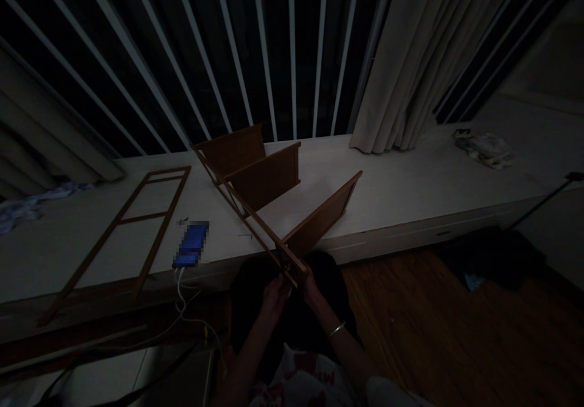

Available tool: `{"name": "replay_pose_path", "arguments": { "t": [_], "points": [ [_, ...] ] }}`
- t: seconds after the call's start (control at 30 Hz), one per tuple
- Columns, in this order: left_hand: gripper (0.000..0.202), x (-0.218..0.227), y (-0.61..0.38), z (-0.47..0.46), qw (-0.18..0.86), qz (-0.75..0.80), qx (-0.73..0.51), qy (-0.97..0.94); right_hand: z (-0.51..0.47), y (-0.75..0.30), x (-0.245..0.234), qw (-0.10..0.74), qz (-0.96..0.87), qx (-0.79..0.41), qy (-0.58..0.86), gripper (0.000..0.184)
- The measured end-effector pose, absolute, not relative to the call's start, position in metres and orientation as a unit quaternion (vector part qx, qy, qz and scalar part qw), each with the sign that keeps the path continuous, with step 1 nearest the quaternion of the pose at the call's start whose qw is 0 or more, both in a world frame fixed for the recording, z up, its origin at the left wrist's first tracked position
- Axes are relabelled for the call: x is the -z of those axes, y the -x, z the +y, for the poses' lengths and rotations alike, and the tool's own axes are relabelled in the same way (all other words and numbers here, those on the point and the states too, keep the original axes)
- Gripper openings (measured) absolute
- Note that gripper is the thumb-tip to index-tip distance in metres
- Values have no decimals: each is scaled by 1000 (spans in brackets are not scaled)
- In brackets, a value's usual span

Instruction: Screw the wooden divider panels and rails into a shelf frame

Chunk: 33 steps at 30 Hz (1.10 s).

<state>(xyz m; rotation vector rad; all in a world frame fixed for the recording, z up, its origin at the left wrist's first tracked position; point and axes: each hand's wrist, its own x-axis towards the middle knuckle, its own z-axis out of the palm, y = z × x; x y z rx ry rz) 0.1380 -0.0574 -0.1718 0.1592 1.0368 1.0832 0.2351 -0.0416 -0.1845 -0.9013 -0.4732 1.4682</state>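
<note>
A partly assembled wooden shelf (264,176) lies on its side on the white window ledge, its near end reaching over my lap. One long side frame (255,218) joins three brown boards. My right hand (310,288) is wrapped round the near end of that frame. Close by on the left, my left hand (276,294) has its fingers pinched at the same end; the dimness hides what is in them. A thin L-shaped hex key (246,235) lies on the ledge near the frame.
A second wooden side frame (121,219) lies at the left of the ledge (396,194), overhanging its edge. Between the frames a phone (191,244) lies with white cables (180,300) hanging down. Behind stand white bars (269,60) and a curtain (410,60); a cloth bundle (486,148) is right.
</note>
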Motion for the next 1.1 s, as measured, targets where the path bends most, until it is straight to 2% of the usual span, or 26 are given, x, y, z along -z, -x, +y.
{"name": "replay_pose_path", "arguments": {
  "t": [0.37,0.67,0.83,1.1],
  "points": [
    [12,182,-145,-56,697,490,-514,-102,-41,-234,190,643,-216,-616,400,35],
    [21,193,-138,-57,778,436,-450,-59,-43,-232,189,650,-199,-617,396,32],
    [29,201,-138,-60,815,409,-408,-38,-43,-234,189,630,-207,-612,430,37],
    [30,202,-142,-57,831,350,-432,-23,-56,-240,185,621,-260,-561,481,46]
  ]
}}
